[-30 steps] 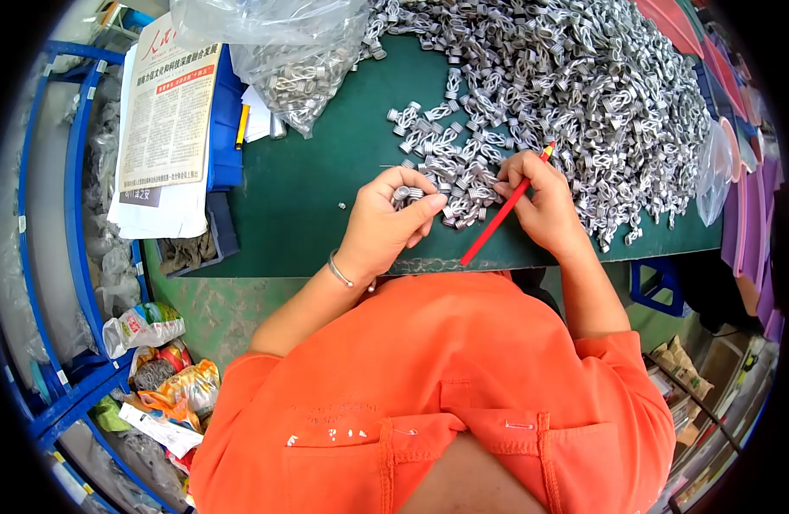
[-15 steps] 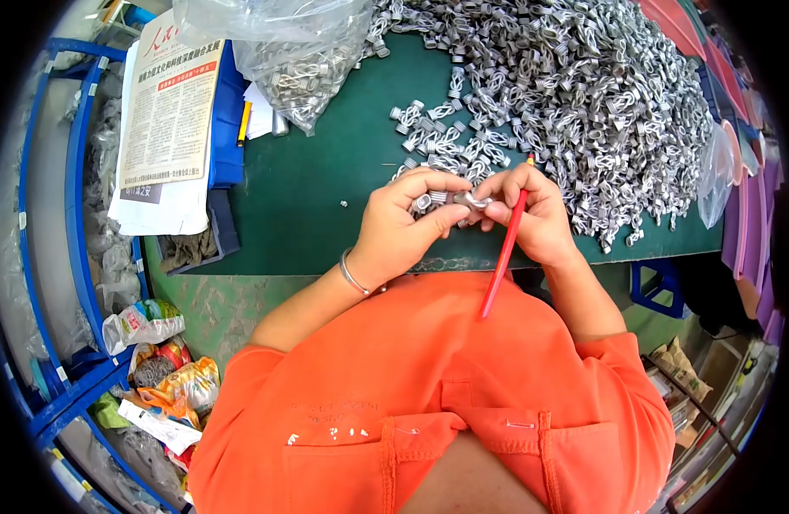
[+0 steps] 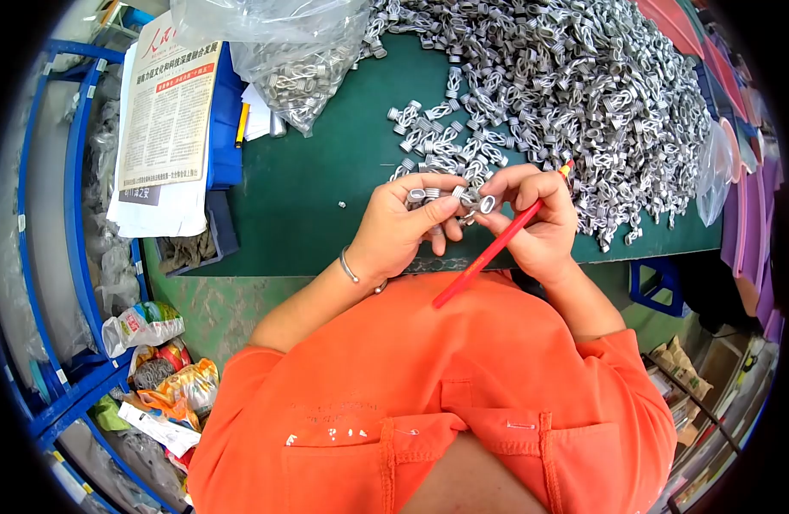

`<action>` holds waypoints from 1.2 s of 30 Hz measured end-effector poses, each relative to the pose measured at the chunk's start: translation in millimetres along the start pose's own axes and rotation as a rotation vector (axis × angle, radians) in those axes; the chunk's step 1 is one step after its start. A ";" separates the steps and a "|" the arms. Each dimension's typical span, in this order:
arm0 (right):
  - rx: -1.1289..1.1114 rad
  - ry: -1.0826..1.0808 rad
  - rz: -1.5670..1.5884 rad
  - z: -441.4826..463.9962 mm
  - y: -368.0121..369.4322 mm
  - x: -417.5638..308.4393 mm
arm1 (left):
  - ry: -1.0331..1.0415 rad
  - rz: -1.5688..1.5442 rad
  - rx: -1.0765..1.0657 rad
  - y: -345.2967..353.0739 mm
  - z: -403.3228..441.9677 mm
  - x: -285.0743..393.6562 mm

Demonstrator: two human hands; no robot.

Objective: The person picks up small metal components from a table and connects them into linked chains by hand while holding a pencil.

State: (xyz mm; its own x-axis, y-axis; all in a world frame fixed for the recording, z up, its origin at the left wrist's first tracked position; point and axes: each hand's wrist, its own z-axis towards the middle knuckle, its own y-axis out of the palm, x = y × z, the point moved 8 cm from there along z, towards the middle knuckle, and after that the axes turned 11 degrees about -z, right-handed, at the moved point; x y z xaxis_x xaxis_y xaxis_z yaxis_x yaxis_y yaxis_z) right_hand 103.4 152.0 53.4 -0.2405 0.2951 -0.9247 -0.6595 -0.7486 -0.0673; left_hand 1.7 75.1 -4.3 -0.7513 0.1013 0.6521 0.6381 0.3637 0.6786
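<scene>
Between the thumb and fingers of my left hand [image 3: 403, 221] is a small silver metal fitting [image 3: 469, 200] with a ring-like end and a twisted loop. A second such piece [image 3: 418, 196] shows at the same fingers. My right hand [image 3: 542, 218] pinches the ring end of the fitting from the other side. A red pen [image 3: 489, 255] is also held in that hand, slanting down toward my orange clothing. Just beyond both hands lies a small group of matching fittings [image 3: 446, 150]; part of the held piece is hidden by the fingers.
A large heap of silver fittings [image 3: 600, 103] covers the right and back of the green table [image 3: 309, 206]. A clear plastic bag [image 3: 304, 81] of fittings stands behind. At left are a newspaper [image 3: 167, 120] and a blue rack [image 3: 81, 206]; pink and purple bins [image 3: 746, 223] line the right.
The fitting has turned so its ring opening now shows. My right hand has shifted slightly, and the red pen has swung to a flatter slant, its lower end moving left.
</scene>
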 end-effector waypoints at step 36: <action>0.076 0.060 -0.047 -8.4 -13.8 11.2 | 0.348 0.421 -0.033 10.3 -7.9 28.4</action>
State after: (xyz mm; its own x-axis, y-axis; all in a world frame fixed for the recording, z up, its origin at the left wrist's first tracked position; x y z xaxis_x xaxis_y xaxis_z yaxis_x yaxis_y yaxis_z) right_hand 115.8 160.6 40.9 -0.1659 0.2909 -0.9423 -0.7215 -0.6871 -0.0851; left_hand -11.7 74.4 23.8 -0.3332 -0.0826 0.9392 0.8807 0.3283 0.3413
